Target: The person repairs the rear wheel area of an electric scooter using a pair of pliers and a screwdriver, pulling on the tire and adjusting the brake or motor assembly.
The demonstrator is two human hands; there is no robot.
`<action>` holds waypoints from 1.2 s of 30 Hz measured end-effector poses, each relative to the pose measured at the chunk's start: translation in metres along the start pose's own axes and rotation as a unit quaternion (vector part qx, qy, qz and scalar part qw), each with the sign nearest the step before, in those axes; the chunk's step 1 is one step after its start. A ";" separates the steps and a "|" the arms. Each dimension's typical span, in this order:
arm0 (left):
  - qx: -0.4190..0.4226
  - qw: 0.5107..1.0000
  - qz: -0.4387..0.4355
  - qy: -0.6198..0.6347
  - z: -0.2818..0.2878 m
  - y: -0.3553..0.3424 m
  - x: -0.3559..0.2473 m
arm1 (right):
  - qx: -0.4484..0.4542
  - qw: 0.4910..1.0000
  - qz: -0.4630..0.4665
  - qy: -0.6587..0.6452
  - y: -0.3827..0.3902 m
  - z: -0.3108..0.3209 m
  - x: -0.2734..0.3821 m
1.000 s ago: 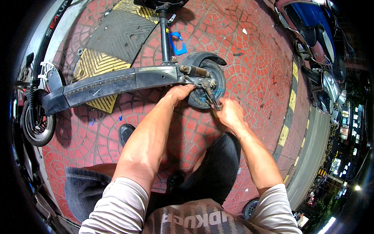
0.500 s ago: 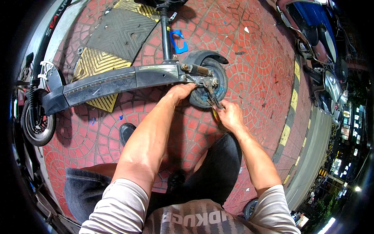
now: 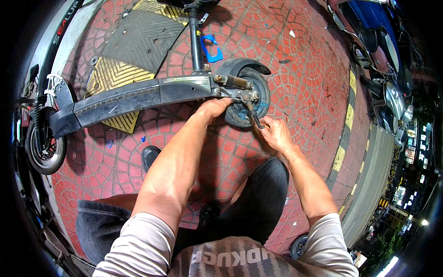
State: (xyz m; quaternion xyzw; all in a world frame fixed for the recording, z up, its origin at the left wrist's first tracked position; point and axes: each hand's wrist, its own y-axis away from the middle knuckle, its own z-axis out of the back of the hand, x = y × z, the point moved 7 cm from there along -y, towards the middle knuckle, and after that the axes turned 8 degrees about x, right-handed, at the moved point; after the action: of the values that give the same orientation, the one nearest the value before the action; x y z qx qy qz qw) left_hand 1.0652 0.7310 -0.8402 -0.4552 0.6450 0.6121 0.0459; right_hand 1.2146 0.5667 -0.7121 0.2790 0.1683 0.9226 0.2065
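An electric scooter (image 3: 110,104) stands across in front of me, with its black deck to the left and a small wheel (image 3: 262,94) under a dark fender (image 3: 251,64) at the right. My left hand (image 3: 213,109) grips the deck's near edge beside the wheel; its fingertips are partly hidden under the metal bracket (image 3: 235,95). From the hub area a dark bar (image 3: 253,113) slants down to my right hand (image 3: 274,132), whose fingers are closed around its lower end. Whether this bar is a tool or a stand, I cannot make out.
A black-and-yellow rubber ramp (image 3: 134,46) lies behind the scooter, and a blue plastic piece (image 3: 212,49) rests on the red paving. Another scooter's wheel (image 3: 46,145) is at the left. Parked motorcycles (image 3: 387,92) stand at the right beyond a yellow-and-black kerb (image 3: 344,138).
My right hand has shifted slightly at the bar's lower end. A yellow strip seen below its fingers before no longer shows. My left hand stays in place.
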 end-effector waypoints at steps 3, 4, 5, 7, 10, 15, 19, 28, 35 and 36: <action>0.037 0.999 -0.014 0.022 0.003 -0.016 0.010 | -0.011 1.000 0.004 -0.008 -0.002 -0.001 -0.004; 0.026 1.000 -0.006 0.001 -0.001 -0.014 0.006 | -0.020 1.000 -0.001 -0.018 0.001 -0.002 -0.010; 0.012 1.000 0.003 -0.020 -0.003 -0.007 -0.001 | -0.028 0.999 -0.003 -0.030 0.003 -0.003 -0.012; 0.012 0.999 -0.029 -0.043 0.014 -0.026 0.013 | -0.003 0.999 -0.014 -0.028 -0.004 -0.003 -0.003; 0.017 0.999 -0.029 -0.042 0.004 -0.021 0.008 | 0.013 0.998 -0.033 -0.042 -0.002 -0.003 -0.010; 0.013 0.998 -0.020 -0.051 0.004 -0.019 0.007 | 0.023 0.998 -0.024 -0.057 -0.005 -0.002 -0.013; 0.026 0.998 -0.012 -0.048 0.001 -0.020 0.006 | 0.012 0.999 0.002 -0.031 -0.005 -0.002 -0.018; -0.002 0.997 -0.026 -0.068 0.012 -0.048 0.027 | 0.012 0.997 0.072 -0.008 -0.013 0.002 -0.010; -0.029 0.994 0.014 -0.102 0.011 -0.033 0.022 | 0.029 0.991 0.121 0.050 -0.023 0.013 0.000; -0.035 0.993 0.000 -0.110 0.011 -0.035 0.020 | 0.030 0.991 0.119 0.051 -0.023 0.016 0.002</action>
State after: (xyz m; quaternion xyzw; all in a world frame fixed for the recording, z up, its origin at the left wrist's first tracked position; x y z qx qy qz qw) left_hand 1.0705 0.7354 -0.8812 -0.3864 0.6142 0.6806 0.1011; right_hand 1.2287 0.5903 -0.7086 0.2553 0.1718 0.9483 0.0777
